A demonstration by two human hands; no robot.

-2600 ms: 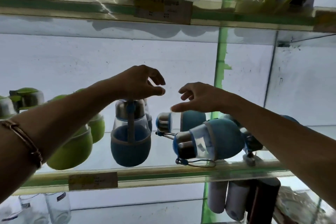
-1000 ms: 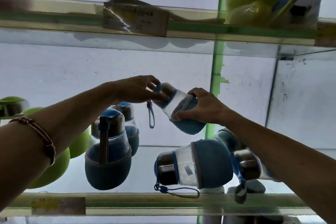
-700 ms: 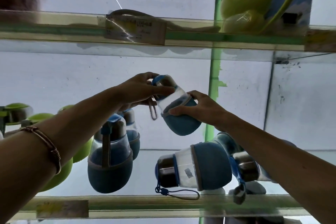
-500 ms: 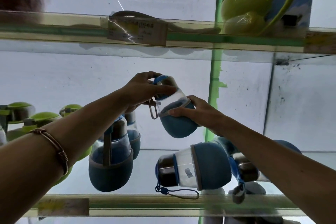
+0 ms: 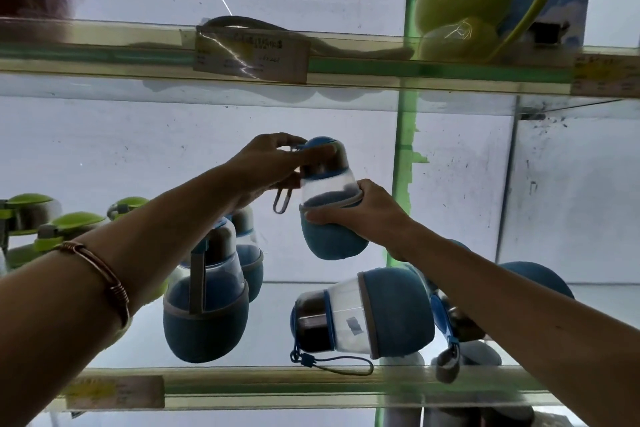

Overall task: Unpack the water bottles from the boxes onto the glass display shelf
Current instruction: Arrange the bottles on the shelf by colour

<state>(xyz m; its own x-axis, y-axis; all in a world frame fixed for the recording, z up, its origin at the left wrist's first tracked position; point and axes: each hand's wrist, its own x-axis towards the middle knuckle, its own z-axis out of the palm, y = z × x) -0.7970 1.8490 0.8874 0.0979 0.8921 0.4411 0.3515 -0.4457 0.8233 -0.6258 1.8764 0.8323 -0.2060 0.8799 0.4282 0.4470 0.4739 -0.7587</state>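
Both hands hold the blue bottle (image 5: pixel 329 204) above the glass shelf (image 5: pixel 277 388) — left hand (image 5: pixel 273 163) fingers pinch the cap, right hand (image 5: pixel 360 211) fingers wrap the sleeve. Lower it upright (base first) — clear of the lying bottle (image 5: pixel 363 315).

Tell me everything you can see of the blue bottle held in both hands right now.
The held blue bottle is bulb-shaped: a blue fabric-looking sleeve over its lower half, a clear middle, a metallic collar and a blue cap. It is roughly upright, tilted slightly, in the air above the glass shelf, touching no other bottle. The left hand grips the cap and collar; the right hand holds the body at the sleeve's rim. A carry loop hangs beside the neck.
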